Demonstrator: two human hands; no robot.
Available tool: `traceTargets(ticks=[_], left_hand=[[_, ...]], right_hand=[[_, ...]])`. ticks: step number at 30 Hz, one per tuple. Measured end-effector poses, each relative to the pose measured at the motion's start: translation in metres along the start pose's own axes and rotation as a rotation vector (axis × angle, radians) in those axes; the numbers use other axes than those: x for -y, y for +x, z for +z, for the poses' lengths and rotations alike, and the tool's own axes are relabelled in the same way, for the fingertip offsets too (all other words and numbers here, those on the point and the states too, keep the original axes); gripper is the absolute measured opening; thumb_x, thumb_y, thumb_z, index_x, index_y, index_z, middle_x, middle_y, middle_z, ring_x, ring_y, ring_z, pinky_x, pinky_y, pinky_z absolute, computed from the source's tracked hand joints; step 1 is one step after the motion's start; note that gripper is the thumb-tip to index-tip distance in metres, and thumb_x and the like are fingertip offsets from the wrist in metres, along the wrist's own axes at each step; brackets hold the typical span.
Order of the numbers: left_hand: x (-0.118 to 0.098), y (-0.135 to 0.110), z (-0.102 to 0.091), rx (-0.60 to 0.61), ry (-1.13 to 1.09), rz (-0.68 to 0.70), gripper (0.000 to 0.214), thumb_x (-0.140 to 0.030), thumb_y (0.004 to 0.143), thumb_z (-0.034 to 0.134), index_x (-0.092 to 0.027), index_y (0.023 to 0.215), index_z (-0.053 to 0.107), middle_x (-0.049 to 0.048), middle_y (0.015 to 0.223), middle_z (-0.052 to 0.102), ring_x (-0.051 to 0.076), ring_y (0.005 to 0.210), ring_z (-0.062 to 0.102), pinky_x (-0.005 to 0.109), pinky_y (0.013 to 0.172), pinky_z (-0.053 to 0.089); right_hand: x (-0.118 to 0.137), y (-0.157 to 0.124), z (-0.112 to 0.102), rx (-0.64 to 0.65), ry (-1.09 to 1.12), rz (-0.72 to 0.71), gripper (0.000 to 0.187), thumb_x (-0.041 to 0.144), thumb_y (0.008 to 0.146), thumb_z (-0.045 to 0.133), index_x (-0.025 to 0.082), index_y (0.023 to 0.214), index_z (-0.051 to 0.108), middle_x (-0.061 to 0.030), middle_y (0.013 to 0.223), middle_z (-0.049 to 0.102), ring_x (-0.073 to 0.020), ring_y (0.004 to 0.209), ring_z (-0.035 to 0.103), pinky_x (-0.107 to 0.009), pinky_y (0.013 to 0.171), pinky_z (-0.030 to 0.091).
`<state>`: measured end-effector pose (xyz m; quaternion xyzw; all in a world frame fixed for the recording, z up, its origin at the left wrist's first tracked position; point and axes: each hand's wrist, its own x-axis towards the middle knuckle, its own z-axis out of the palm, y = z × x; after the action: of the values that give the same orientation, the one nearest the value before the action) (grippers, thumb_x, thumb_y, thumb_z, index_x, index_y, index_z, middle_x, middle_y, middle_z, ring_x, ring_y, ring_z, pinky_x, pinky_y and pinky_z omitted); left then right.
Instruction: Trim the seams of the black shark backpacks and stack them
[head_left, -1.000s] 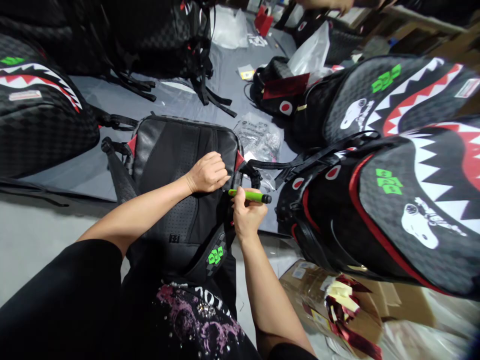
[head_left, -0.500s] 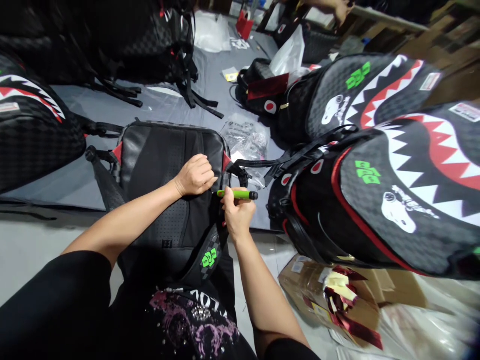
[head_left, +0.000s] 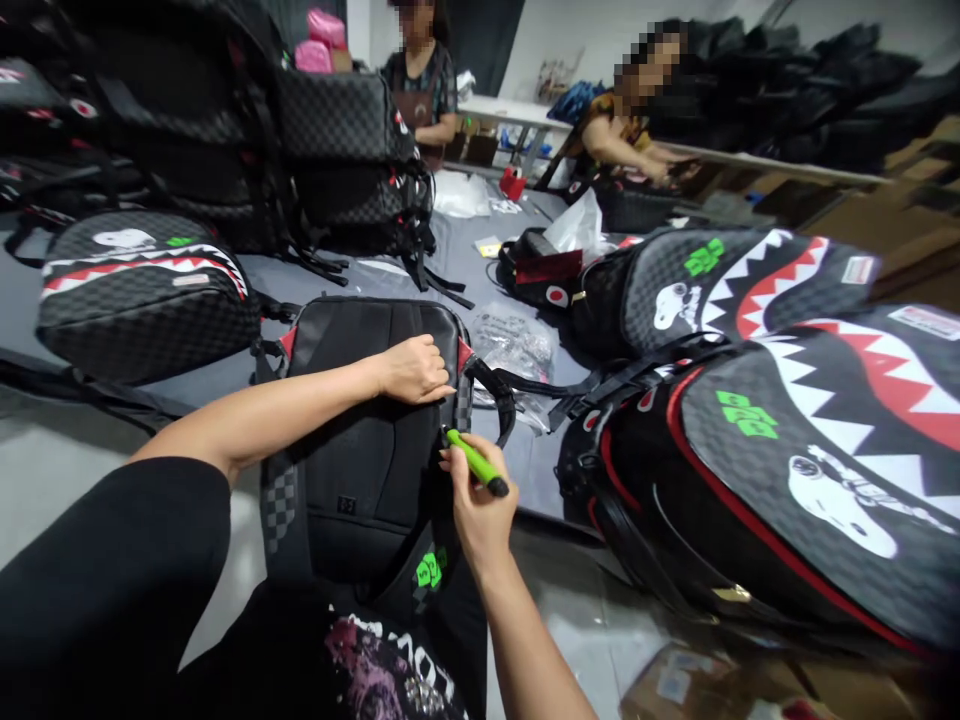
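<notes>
A black backpack (head_left: 360,440) lies back-side up in front of me on the grey table. My left hand (head_left: 414,368) is closed and presses on its upper right corner, near the red tab and the strap. My right hand (head_left: 477,510) grips a green marker pen (head_left: 475,462), its tip pointing at the backpack's right edge just below my left hand. A green logo tag (head_left: 430,570) shows on the lower strap.
Shark-mouth backpacks lie close on the right (head_left: 810,460) and on the left (head_left: 142,290), with more stacked behind (head_left: 330,150). Clear plastic bags (head_left: 517,345) lie beside the backpack. Two other people (head_left: 630,130) work at the far end of the table.
The view has tilted up, bringing the far end of the table and two people into sight. The marker has swung from level to slanting, tip toward the backpack's edge. My left hand stays put.
</notes>
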<state>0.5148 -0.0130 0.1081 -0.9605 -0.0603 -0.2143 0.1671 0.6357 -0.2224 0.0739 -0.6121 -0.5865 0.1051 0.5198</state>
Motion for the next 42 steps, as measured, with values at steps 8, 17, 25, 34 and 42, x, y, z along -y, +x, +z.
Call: traceTargets(ticks=[8,17,25,34,42], left_hand=[[-0.038,-0.020,-0.158,-0.230,0.231,-0.461,0.059,-0.041,0.106,0.029,-0.015,0.070,0.068,0.0066,0.060,0.062,0.020,0.061,0.060,0.037,0.064,0.032],[-0.136,-0.057,-0.076,0.098,-0.078,-0.621,0.029,-0.035,0.098,0.053,-0.014,0.083,0.067,0.0092,0.081,0.069,0.022,0.076,0.063,0.036,0.067,0.039],[-0.091,-0.079,-0.087,-0.127,-0.138,-0.622,0.047,-0.035,0.091,0.066,-0.017,0.132,0.055,0.0183,0.142,0.055,0.033,0.131,0.047,0.048,0.104,0.037],[-0.046,-0.056,-0.038,0.308,-0.303,-0.736,0.058,-0.053,0.080,0.076,-0.020,0.126,0.063,0.0111,0.124,0.066,0.033,0.116,0.055,0.043,0.095,0.039],[-0.057,-0.065,-0.041,0.266,-0.239,-0.577,0.107,-0.059,0.076,0.076,-0.007,0.155,0.028,0.0212,0.151,0.046,0.035,0.140,0.039,0.046,0.113,0.029]], right_hand=[[0.067,-0.006,-0.050,0.057,-0.246,-0.617,0.061,0.011,0.093,0.060,0.038,0.146,0.047,-0.0053,0.130,0.070,-0.0256,0.111,0.072,-0.062,0.121,0.030],[-0.030,0.008,-0.080,0.410,-0.534,-0.811,0.039,0.013,0.095,0.045,0.026,0.122,0.070,-0.0103,0.122,0.074,-0.0225,0.113,0.071,-0.046,0.103,0.055],[-0.011,-0.007,-0.033,0.228,-0.398,-0.794,0.038,0.016,0.095,0.057,0.024,0.132,0.063,-0.0122,0.125,0.073,-0.0224,0.117,0.069,-0.037,0.090,0.056],[0.006,-0.020,0.039,0.038,-0.111,-0.365,0.027,0.025,0.094,0.053,0.022,0.120,0.062,-0.0091,0.099,0.075,-0.0242,0.094,0.071,-0.043,0.088,0.051],[-0.001,-0.023,0.024,0.157,0.025,-0.203,0.033,0.032,0.093,0.051,0.022,0.124,0.059,-0.0088,0.103,0.075,-0.0259,0.098,0.071,-0.045,0.091,0.053]])
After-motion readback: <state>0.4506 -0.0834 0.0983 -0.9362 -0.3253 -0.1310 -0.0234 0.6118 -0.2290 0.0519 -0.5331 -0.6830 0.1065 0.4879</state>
